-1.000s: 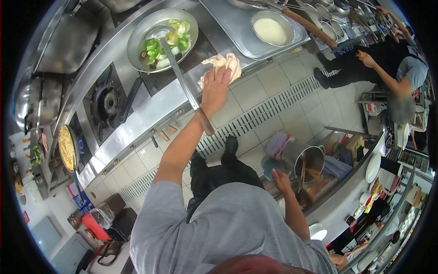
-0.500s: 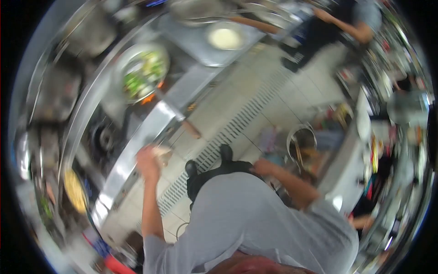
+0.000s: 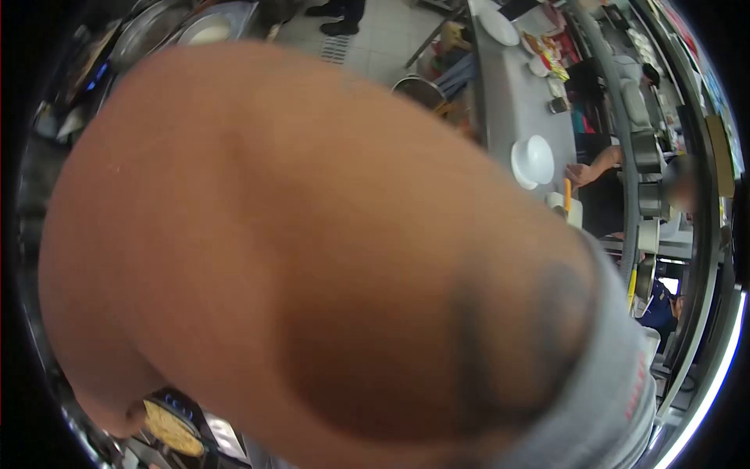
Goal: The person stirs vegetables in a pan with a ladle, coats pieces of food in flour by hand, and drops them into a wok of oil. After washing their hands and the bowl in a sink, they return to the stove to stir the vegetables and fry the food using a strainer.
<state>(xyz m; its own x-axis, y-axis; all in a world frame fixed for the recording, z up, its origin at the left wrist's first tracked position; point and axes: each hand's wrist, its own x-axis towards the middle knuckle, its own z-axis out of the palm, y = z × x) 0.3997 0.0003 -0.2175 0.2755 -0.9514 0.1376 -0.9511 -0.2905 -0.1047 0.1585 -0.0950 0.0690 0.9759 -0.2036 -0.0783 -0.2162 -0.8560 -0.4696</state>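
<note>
My bare right arm [image 3: 312,234] is raised close to the camera and covers most of the view, running from the grey sleeve [image 3: 625,391] at lower right to the left side. Dark marks show on its skin near the sleeve. Neither my right hand nor my left hand can be made out; the arm hides the stove front and my body. Below the arm at lower left, a dark pan [image 3: 172,428] holds yellowish food.
A metal counter [image 3: 508,102] on the right carries white bowls [image 3: 533,162]. Behind it another person's hand [image 3: 582,173] shows near an orange-handled tool [image 3: 568,195]. A pot [image 3: 419,91] stands low beside the counter. Another person's dark shoes [image 3: 339,28] are on the tiled floor.
My right arm has come up from beside my waist to right before the camera. The view has swung round, and my left hand with a pale item by the stove edge is now out of sight.
</note>
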